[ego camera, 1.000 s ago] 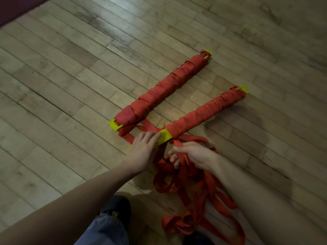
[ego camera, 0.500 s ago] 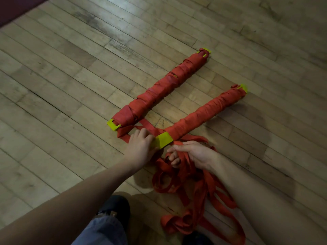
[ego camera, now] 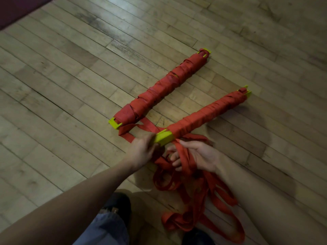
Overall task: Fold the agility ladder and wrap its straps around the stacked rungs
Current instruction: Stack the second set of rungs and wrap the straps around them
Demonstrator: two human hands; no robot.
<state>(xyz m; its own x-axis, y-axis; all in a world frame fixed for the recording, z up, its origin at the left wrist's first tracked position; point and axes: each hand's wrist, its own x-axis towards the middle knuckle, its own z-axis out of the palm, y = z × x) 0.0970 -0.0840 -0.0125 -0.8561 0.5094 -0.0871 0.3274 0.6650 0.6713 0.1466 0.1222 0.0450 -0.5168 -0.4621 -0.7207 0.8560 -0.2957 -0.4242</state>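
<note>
Two bundles of stacked yellow rungs wrapped in red strap lie on the wooden floor. The farther bundle lies untouched to the left. The nearer bundle runs diagonally, and my left hand grips its bare yellow near end. My right hand is turned palm up just below that end and holds several red strap bands across its curled fingers. A loose tangle of red strap trails from there toward my feet.
Wooden plank floor all around. A dark red mat edge shows at the top left corner. My knee in blue cloth and dark shoes are at the bottom edge.
My left hand has closed on the yellow end of the nearer bundle. My right hand has turned palm up with the straps lying across its fingers. The bundles stay where they were.
</note>
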